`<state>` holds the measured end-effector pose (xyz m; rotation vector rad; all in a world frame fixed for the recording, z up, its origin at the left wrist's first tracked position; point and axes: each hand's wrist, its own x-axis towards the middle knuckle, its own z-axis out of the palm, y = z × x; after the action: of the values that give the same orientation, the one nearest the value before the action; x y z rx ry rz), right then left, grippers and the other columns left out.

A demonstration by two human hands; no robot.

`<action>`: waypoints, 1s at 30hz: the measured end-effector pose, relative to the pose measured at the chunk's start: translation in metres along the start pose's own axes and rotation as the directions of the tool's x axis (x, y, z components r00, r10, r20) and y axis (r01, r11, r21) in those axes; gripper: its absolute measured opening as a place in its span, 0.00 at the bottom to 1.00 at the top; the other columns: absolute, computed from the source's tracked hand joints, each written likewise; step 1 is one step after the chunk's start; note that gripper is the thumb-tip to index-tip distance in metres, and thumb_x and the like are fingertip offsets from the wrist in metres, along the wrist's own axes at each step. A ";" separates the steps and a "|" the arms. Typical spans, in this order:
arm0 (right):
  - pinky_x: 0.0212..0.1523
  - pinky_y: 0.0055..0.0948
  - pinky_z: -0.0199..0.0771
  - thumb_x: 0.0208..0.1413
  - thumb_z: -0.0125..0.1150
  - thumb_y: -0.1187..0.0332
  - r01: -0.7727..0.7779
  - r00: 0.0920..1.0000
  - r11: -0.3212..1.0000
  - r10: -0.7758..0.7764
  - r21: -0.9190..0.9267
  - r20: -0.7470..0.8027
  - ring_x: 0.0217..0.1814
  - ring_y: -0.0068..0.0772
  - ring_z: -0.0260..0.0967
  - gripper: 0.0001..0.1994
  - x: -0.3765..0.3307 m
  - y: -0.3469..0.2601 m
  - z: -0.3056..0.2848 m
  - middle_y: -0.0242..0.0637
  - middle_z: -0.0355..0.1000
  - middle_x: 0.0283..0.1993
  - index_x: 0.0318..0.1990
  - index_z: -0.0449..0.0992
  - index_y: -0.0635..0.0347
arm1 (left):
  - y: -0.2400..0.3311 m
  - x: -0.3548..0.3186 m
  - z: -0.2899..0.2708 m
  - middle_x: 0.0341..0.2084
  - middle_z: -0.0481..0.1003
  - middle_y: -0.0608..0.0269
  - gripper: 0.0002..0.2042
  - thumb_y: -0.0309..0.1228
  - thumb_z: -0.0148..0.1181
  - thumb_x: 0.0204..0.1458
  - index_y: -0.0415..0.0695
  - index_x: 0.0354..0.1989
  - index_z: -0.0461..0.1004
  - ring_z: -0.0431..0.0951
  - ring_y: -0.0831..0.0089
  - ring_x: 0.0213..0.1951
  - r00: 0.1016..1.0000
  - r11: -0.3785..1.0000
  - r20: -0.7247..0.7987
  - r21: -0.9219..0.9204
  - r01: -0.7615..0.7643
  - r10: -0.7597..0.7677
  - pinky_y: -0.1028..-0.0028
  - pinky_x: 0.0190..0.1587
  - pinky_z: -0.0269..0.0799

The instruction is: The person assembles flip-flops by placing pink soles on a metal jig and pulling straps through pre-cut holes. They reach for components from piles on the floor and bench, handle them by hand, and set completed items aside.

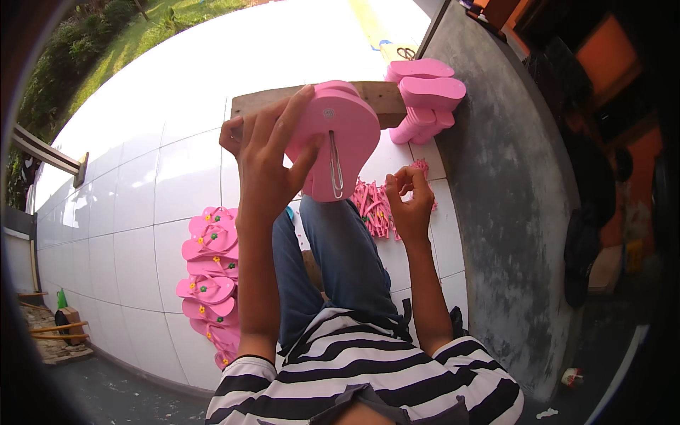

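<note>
My left hand grips a pink flip-flop sole, its thumb on the near face and its fingers around the left edge. A second pink edge shows behind the sole's top. A bent silver wire tool sticks out of the sole's face and hangs down along it. Off to the right, my right hand is raised with fingers curled and pinched; whatever they may hold is too small to make out. Below and beside that hand lies a pile of pink flip-flop straps on the tiles.
A wooden bench stands behind the held sole. Stacked pink soles sit at its right end, near a pair of scissors. Finished-looking pink flip-flops with flower trims line the left. A grey ledge bounds the right.
</note>
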<state>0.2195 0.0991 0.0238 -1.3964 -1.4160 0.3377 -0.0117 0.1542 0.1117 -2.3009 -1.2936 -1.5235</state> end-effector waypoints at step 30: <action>0.36 0.27 0.74 0.62 0.62 0.64 -0.441 0.897 0.898 0.441 -0.001 -0.015 0.34 0.27 0.72 0.11 -0.099 0.181 -0.051 0.36 0.75 0.35 0.40 0.79 0.63 | -0.007 0.003 0.010 0.43 0.78 0.65 0.24 0.38 0.64 0.55 0.49 0.61 0.72 0.71 0.70 0.48 0.998 0.999 -0.036 0.006 -0.048 0.048 0.67 0.57 0.49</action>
<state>0.3335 0.0420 -0.1459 -1.7170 -1.0742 0.6147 -0.0091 0.1655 0.1067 -2.2737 -1.2229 -1.5375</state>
